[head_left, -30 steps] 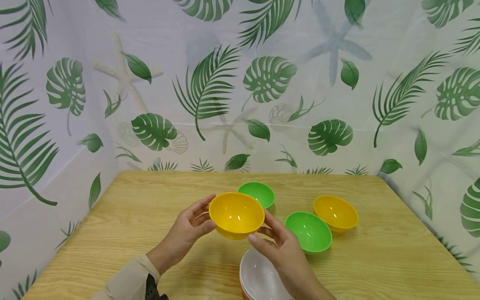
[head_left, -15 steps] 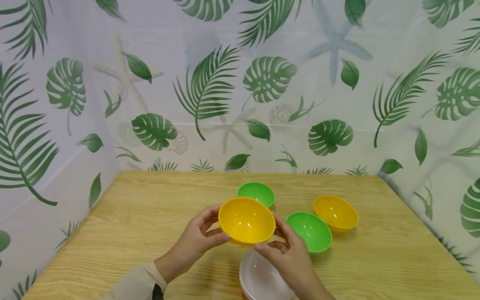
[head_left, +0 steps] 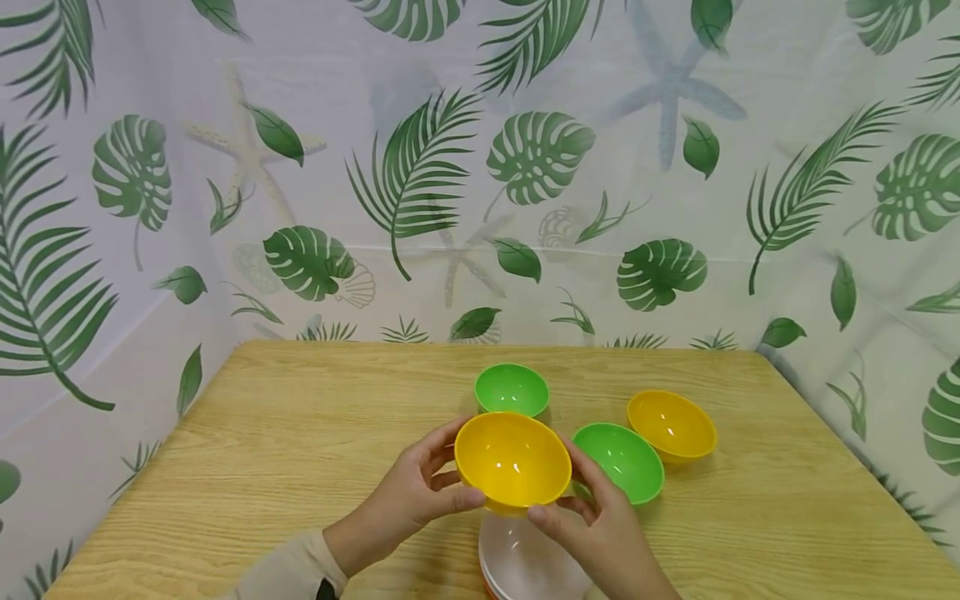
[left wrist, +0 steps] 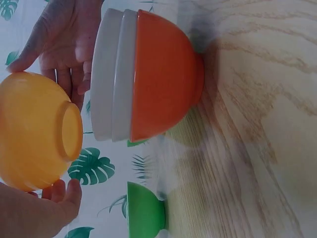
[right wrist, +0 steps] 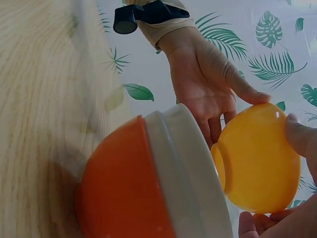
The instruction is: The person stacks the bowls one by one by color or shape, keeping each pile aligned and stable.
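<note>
Between both hands a yellow bowl (head_left: 513, 458) is held in the air, its opening tilted toward the head camera. My left hand (head_left: 420, 492) grips its left side, thumb at the near rim and fingers behind. On the other side my right hand (head_left: 600, 521) pinches it the same way. Below and nearer stands a stack of nested bowls: white bowls (head_left: 525, 554) on top of an orange bowl (left wrist: 163, 74). In the right wrist view the yellow bowl's foot is close to the white rim; whether they touch I cannot tell.
On the wooden table (head_left: 225, 467), one green bowl (head_left: 512, 390) stands behind the held bowl. Another green bowl (head_left: 626, 467) sits to the right, beside a second yellow bowl (head_left: 672, 425). A leaf-patterned cloth (head_left: 420, 317) hangs behind the table.
Both hands have carried the yellow bowl right and nearer, over the white bowls of the stack. The bowls on the table have stayed put.
</note>
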Available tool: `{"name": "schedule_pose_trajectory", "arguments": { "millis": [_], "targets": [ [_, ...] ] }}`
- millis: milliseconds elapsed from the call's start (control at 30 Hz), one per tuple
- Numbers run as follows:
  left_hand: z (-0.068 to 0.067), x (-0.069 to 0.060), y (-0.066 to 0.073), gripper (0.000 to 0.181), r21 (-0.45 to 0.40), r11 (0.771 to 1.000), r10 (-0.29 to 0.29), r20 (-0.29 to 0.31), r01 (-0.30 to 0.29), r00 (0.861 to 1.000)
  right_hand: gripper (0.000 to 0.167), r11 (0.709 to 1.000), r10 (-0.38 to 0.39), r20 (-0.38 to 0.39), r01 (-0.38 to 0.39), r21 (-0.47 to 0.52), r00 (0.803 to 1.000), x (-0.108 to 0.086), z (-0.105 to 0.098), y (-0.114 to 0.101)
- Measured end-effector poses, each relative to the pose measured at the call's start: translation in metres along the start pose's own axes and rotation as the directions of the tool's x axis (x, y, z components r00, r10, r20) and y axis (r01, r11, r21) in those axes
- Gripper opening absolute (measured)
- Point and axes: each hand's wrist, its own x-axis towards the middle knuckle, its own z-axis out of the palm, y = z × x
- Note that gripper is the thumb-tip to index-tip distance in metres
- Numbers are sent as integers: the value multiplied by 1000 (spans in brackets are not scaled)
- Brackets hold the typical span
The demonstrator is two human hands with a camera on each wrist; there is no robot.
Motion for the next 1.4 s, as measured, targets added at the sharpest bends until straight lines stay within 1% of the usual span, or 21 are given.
{"name": "schedule_pose_trajectory", "arguments": {
  "millis": [100,233,333,500,600,633,733,767,833,900,967,1033,1200,1400],
  "targets": [
    [4,0,1,83,37,999,0,3,0,1000,73,1000,0,14,0,-22,1000,-2,-3,2],
    [7,0,2,80,87,995,41,20,-43,999,73,999,-17,28,18,-28,999,-5,-7,7],
    [9,0,2,80,131,988,73,55,-79,996,72,998,-33,29,34,-48,999,-8,-11,10],
    [9,2,1,74,181,975,105,123,-127,987,71,995,-12,36,16,-98,999,-11,-20,13],
    [10,3,-2,75,218,967,102,135,-130,986,71,993,-21,50,27,-117,999,-12,-26,16],
    [10,3,-2,77,229,966,92,131,-121,987,71,993,-21,56,27,-118,998,-13,-27,17],
    [12,2,-4,83,250,963,72,116,-99,991,73,995,10,90,-1,-100,996,-14,-32,18],
    [13,2,-5,84,250,964,69,113,-96,991,74,996,33,105,-24,-89,994,-14,-33,19],
    [13,1,-7,87,255,961,78,120,-107,990,78,995,81,134,-72,-75,988,-14,-36,19],
    [14,0,-9,89,258,957,99,134,-131,986,80,994,95,165,-85,-66,982,-15,-38,21],
    [14,-1,-11,91,258,953,121,147,-156,982,81,994,96,188,-85,-68,978,-16,-40,22],
    [14,-2,-12,92,252,954,126,158,-163,979,82,995,72,200,-58,-78,977,-17,-41,23],
    [16,-3,-14,88,264,955,94,165,-136,982,80,992,42,212,-16,-123,976,-19,-46,28],
    [18,-5,-20,85,301,945,81,162,-128,983,81,994,41,250,-14,-111,967,-21,-50,34]
  ]
}}
